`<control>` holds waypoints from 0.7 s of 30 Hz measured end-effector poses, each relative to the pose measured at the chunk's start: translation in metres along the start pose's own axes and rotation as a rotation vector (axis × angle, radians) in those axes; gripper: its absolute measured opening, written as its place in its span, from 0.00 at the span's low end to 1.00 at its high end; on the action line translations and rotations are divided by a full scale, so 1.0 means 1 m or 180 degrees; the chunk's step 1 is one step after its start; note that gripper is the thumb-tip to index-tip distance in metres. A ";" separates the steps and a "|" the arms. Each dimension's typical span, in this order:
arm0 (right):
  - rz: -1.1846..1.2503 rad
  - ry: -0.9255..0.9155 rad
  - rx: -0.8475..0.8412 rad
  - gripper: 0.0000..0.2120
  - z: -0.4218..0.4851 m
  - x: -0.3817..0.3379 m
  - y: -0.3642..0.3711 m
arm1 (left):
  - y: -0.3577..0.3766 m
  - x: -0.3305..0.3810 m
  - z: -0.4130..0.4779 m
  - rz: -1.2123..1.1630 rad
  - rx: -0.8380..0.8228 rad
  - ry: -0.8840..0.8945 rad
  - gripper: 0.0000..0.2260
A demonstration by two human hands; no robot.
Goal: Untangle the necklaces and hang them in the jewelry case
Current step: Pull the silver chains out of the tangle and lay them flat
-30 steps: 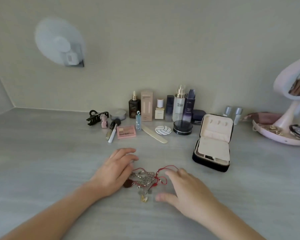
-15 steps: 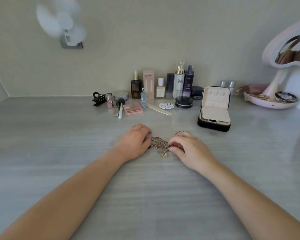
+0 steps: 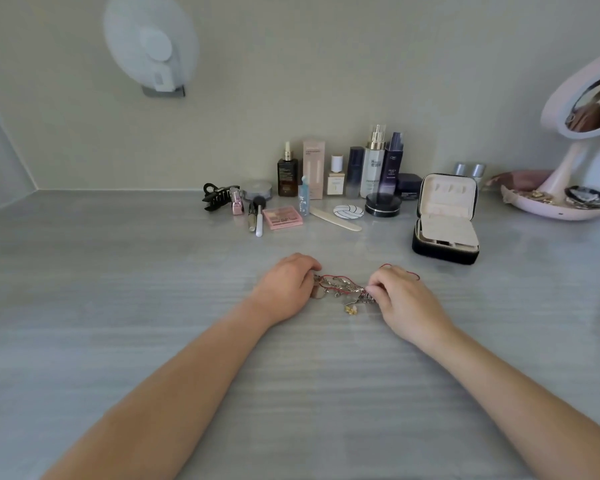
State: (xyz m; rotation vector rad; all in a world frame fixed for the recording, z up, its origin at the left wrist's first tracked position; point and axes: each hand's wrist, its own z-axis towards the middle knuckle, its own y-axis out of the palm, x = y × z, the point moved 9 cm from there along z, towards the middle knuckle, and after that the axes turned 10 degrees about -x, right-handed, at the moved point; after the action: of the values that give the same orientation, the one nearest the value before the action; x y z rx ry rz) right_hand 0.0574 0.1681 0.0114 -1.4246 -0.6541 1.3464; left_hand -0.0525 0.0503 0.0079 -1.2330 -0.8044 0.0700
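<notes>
Grey table [image 3: 118,306] fills the lower frame. White wall fan [image 3: 151,46] upper left; pink mirror [image 3: 582,109] on its tray at the right edge. Row of cosmetics bottles [image 3: 371,168] at centre back.

Jewelry case [image 3: 445,216], right of centre, stands open with its lid upright. We see no chain on its hooks.

Left hand [image 3: 284,289] and right hand [image 3: 406,299] meet at frame centre. Each has its fingers curled and pinches one end of the necklaces [image 3: 343,289], which lie on the table between them, well short of the case. They are one knot: silver links with a red cord [image 3: 340,278] threaded through. A small gold charm [image 3: 351,309] sits at the near edge.

Risks, as we judge them:
- Pulling the two ends apart would cinch the knot tighter.
- The cord may snag on the links, and a hard tug could snap a fine chain.
- The charm could catch or slip loose.
- Lifting the whole bundle would hide which strand crosses which.
</notes>
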 end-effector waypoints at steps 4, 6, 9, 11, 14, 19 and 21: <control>0.0132 0.0059 -0.0013 0.06 0.002 0.002 -0.001 | -0.004 0.001 -0.002 -0.0300 0.0013 -0.0046 0.15; 0.0143 0.0062 0.0000 0.05 0.002 0.002 -0.002 | -0.006 -0.002 -0.002 -0.0467 0.0065 -0.0139 0.15; 0.0133 0.0067 0.0008 0.05 0.000 0.001 -0.002 | -0.019 -0.004 -0.006 -0.0347 0.0344 -0.0231 0.09; 0.0139 0.0077 0.0003 0.05 0.000 0.000 -0.002 | -0.025 -0.002 -0.007 0.0042 0.0331 -0.0252 0.05; 0.0173 0.0075 0.0045 0.04 0.000 0.000 -0.003 | -0.012 0.001 -0.005 0.0478 -0.0306 -0.0225 0.12; 0.0557 0.0088 0.0257 0.03 0.001 0.007 -0.018 | -0.016 0.007 -0.002 0.0769 -0.0357 -0.0033 0.10; 0.0661 0.0077 0.0302 0.02 0.002 0.011 -0.025 | -0.018 0.005 0.001 0.1056 -0.0312 0.0044 0.13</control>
State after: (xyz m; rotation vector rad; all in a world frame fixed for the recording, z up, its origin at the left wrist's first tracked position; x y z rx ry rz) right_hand 0.0645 0.1861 0.0302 -1.4601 -0.4293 1.4986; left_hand -0.0565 0.0467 0.0262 -1.4498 -0.5905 0.2940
